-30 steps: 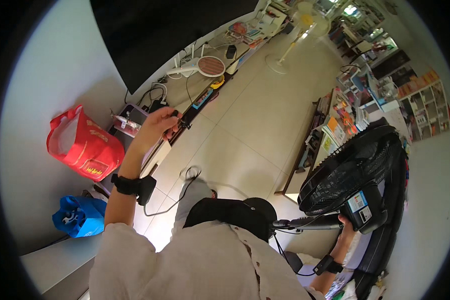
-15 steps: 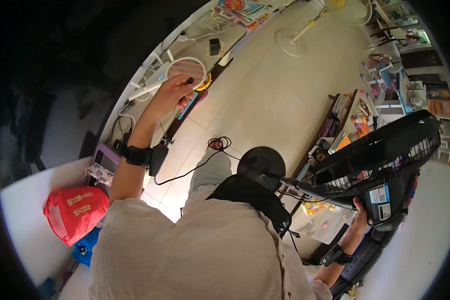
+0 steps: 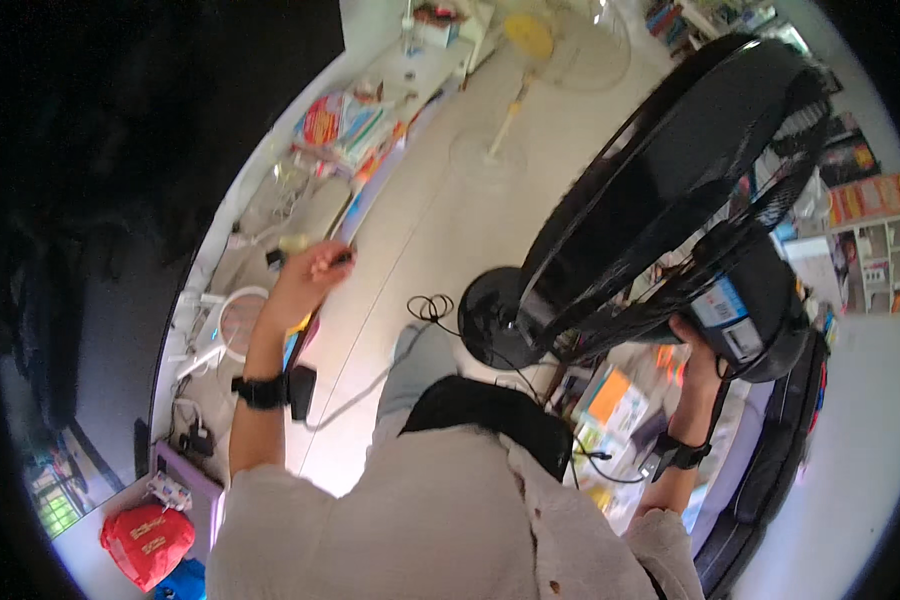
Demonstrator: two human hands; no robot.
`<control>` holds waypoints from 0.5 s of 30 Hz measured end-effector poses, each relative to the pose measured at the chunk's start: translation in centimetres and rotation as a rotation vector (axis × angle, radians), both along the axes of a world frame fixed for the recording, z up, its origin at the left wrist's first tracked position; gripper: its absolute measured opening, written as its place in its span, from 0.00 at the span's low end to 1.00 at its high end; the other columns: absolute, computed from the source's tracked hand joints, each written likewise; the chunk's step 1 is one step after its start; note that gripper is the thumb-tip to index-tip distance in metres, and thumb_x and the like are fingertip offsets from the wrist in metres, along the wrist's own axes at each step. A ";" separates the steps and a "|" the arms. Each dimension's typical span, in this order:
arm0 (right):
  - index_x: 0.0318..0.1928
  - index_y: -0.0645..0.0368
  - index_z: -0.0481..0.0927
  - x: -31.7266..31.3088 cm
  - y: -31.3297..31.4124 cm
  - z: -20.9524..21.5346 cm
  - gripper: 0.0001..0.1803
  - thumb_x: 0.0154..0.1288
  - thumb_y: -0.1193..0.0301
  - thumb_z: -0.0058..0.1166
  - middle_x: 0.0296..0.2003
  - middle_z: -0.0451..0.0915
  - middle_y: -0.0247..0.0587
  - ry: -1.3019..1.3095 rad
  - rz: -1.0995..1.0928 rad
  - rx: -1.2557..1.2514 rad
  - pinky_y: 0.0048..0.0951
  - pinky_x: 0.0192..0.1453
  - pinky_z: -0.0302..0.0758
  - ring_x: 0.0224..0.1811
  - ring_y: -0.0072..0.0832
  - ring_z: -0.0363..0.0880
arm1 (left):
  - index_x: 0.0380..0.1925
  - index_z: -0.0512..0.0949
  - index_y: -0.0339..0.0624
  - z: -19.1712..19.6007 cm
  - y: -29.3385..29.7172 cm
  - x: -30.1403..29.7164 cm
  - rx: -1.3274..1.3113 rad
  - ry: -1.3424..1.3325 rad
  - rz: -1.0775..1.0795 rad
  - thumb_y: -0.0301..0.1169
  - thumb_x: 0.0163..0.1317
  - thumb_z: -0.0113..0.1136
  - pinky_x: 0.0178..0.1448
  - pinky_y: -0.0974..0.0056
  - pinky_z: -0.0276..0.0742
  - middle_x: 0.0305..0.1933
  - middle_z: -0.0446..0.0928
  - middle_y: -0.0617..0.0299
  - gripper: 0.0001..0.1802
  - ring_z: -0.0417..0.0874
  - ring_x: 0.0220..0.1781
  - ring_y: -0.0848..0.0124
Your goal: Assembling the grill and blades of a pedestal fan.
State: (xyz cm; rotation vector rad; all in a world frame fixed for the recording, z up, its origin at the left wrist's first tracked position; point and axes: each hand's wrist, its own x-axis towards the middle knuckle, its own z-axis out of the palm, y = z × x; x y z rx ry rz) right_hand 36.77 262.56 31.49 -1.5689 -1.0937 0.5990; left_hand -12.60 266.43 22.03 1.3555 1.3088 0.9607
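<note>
My right hand [image 3: 698,350] grips a black stand fan [image 3: 635,205] at the back of its motor housing, near a blue-and-white label. The round caged head leans toward the far right, and the fan's black disc base [image 3: 498,318] is by my legs. My left hand [image 3: 308,278] is raised over the left side, its fingers closed on a small black object [image 3: 342,259] whose kind I cannot make out. Below that hand, a white electric swatter [image 3: 238,325] lies on the cabinet. A loosely coiled black cord [image 3: 430,308] is near my knee.
A second fan, yellow and white [image 3: 510,120], stands on the tiled floor ahead. Papers and packets [image 3: 345,128] cover the long cabinet on the left. A red bag [image 3: 148,545] is at the lower left. A black sofa [image 3: 770,470] and cluttered shelves line the right.
The black fan has swung up and toward the middle with my right hand. My left hand has moved away from above the swatter, still pinching the small black object. The view has turned.
</note>
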 end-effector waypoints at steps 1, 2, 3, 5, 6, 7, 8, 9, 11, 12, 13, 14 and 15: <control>0.45 0.62 0.77 1.7 3.3 0.3 0.27 0.38 0.81 0.67 0.43 0.78 0.38 -0.035 -0.002 -0.034 0.33 0.56 0.67 0.47 0.35 0.73 | 0.40 0.75 0.36 0.2 2.1 1.2 0.016 0.028 -0.014 0.22 0.56 0.58 0.45 0.71 0.71 0.34 0.74 0.66 0.11 0.74 0.42 0.75; 0.44 0.63 0.78 3.5 6.2 0.2 0.25 0.40 0.80 0.67 0.43 0.79 0.41 -0.072 -0.013 -0.071 0.34 0.57 0.67 0.48 0.36 0.74 | 0.40 0.75 0.36 0.1 4.0 2.3 0.030 0.055 -0.035 0.20 0.54 0.59 0.48 0.70 0.71 0.36 0.75 0.65 0.12 0.74 0.45 0.74; 0.47 0.61 0.77 7.5 8.9 -2.3 0.27 0.41 0.76 0.69 0.44 0.79 0.40 -0.166 0.094 -0.044 0.34 0.58 0.68 0.48 0.35 0.75 | 0.40 0.75 0.37 -0.8 5.4 2.7 0.011 0.032 -0.010 0.20 0.53 0.60 0.48 0.70 0.71 0.36 0.75 0.64 0.13 0.75 0.44 0.74; 0.48 0.57 0.77 9.3 14.4 -1.4 0.29 0.41 0.71 0.70 0.47 0.78 0.38 0.016 0.118 -0.173 0.35 0.60 0.67 0.51 0.35 0.73 | 0.40 0.76 0.38 -2.1 10.0 4.0 0.020 -0.005 0.018 0.21 0.53 0.61 0.47 0.70 0.71 0.37 0.76 0.64 0.13 0.75 0.43 0.75; 0.48 0.57 0.77 10.8 17.2 -1.1 0.28 0.42 0.71 0.69 0.47 0.78 0.38 -0.032 0.104 -0.135 0.35 0.60 0.67 0.51 0.35 0.73 | 0.39 0.77 0.38 -2.5 12.9 5.0 -0.022 0.120 0.004 0.21 0.52 0.62 0.46 0.70 0.72 0.37 0.76 0.64 0.12 0.76 0.42 0.74; 0.49 0.57 0.76 12.4 21.1 -1.7 0.28 0.42 0.72 0.69 0.47 0.77 0.38 -0.055 0.121 -0.104 0.35 0.59 0.67 0.51 0.35 0.73 | 0.38 0.78 0.39 -2.5 15.5 5.9 -0.064 0.263 0.027 0.22 0.51 0.63 0.46 0.70 0.72 0.36 0.76 0.64 0.12 0.76 0.41 0.74; 0.49 0.57 0.76 14.2 23.9 -2.7 0.27 0.43 0.72 0.68 0.47 0.77 0.38 -0.062 0.133 -0.109 0.35 0.59 0.67 0.51 0.35 0.72 | 0.38 0.78 0.39 -3.2 18.2 7.0 -0.040 0.265 0.044 0.22 0.51 0.63 0.46 0.70 0.72 0.36 0.76 0.64 0.12 0.76 0.41 0.74; 0.49 0.57 0.76 15.8 26.2 -2.7 0.27 0.44 0.72 0.67 0.47 0.77 0.38 -0.094 0.129 -0.100 0.36 0.59 0.67 0.51 0.34 0.72 | 0.37 0.78 0.39 -4.2 20.6 8.4 -0.116 0.189 0.007 0.23 0.51 0.63 0.45 0.69 0.73 0.36 0.77 0.63 0.11 0.77 0.40 0.74; 0.49 0.57 0.75 19.7 30.7 -2.9 0.26 0.45 0.73 0.66 0.47 0.76 0.37 -0.153 0.111 -0.098 0.36 0.59 0.67 0.51 0.34 0.72 | 0.36 0.79 0.40 -4.7 25.8 12.5 -0.127 0.168 -0.080 0.23 0.50 0.63 0.44 0.68 0.73 0.35 0.78 0.61 0.11 0.78 0.38 0.71; 0.49 0.57 0.75 21.6 32.5 -2.9 0.26 0.46 0.73 0.65 0.47 0.76 0.37 -0.181 0.096 -0.091 0.36 0.59 0.67 0.51 0.34 0.72 | 0.36 0.79 0.40 -4.3 28.8 15.4 -0.118 0.151 -0.086 0.23 0.50 0.63 0.44 0.68 0.73 0.35 0.78 0.61 0.11 0.78 0.38 0.71; 0.49 0.57 0.75 23.9 34.8 -3.7 0.25 0.47 0.74 0.64 0.47 0.76 0.37 -0.189 0.107 -0.082 0.36 0.59 0.67 0.51 0.34 0.72 | 0.36 0.79 0.40 -3.3 30.7 18.2 -0.072 0.178 -0.140 0.23 0.50 0.63 0.44 0.67 0.73 0.35 0.78 0.60 0.11 0.78 0.38 0.70; 0.49 0.57 0.75 26.6 36.6 -4.7 0.25 0.47 0.74 0.64 0.48 0.75 0.37 -0.199 0.121 -0.072 0.36 0.58 0.67 0.51 0.34 0.71 | 0.36 0.80 0.40 -2.4 32.4 20.9 -0.030 0.206 -0.195 0.23 0.49 0.63 0.45 0.67 0.74 0.36 0.79 0.59 0.12 0.78 0.38 0.69; 0.50 0.57 0.74 29.1 38.8 -5.0 0.24 0.48 0.74 0.63 0.48 0.75 0.37 -0.222 0.120 -0.057 0.36 0.58 0.67 0.51 0.34 0.71 | 0.36 0.79 0.40 -2.3 34.9 23.1 -0.034 0.232 -0.233 0.24 0.49 0.63 0.46 0.66 0.74 0.35 0.79 0.59 0.12 0.79 0.39 0.69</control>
